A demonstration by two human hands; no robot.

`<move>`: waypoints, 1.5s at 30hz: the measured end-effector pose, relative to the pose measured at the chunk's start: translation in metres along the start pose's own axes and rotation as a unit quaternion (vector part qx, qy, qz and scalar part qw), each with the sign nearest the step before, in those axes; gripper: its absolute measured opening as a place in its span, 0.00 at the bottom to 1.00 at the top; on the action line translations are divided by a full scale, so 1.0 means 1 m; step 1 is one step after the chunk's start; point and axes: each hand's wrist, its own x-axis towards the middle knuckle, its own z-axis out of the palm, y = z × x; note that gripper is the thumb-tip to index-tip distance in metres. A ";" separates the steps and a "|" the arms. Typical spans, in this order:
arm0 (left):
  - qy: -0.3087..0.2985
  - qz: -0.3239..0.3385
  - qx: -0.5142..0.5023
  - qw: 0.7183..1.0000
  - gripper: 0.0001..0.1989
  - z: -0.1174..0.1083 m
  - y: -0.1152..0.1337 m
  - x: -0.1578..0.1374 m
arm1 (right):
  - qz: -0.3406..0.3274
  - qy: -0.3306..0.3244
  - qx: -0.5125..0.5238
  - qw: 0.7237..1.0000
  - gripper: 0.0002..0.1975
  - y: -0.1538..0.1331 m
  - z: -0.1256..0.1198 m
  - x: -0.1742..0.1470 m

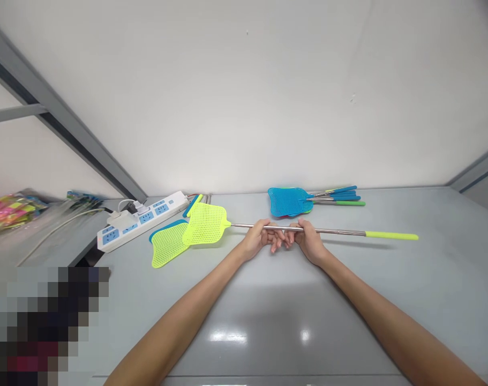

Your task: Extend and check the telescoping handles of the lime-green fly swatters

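Observation:
A yellow fly swatter (207, 224) with a long metal telescopic rod lies across both hands, its head at left and its yellow grip at right. My left hand (258, 239) pinches the rod between thumb and fingers near the head. Close beside it, my right hand (307, 241) holds the same rod, thumb on top. The fingertips of both hands nearly meet below the rod. Under the held swatter's head, at left, lies another yellow fly swatter (167, 247) with a blue one partly hidden beneath.
A stack of fly swatters (290, 201), blue on top, lies by the wall with handles pointing right. A white power strip (143, 221) with plugs and cables sits at left. Packaged colourful items (14, 214) lie beyond the metal frame (87, 139). The grey table (388, 300) spans the front.

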 end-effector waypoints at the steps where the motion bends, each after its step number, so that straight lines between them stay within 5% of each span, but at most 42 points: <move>1: -0.007 0.000 -0.007 1.000 0.24 0.001 0.000 0.000 | 0.002 0.002 -0.001 1.000 0.26 0.000 0.001 0.000; 45: -0.003 0.049 -0.010 0.999 0.23 0.015 -0.004 -0.003 | 0.036 -0.022 -0.031 0.999 0.26 0.007 0.008 -0.001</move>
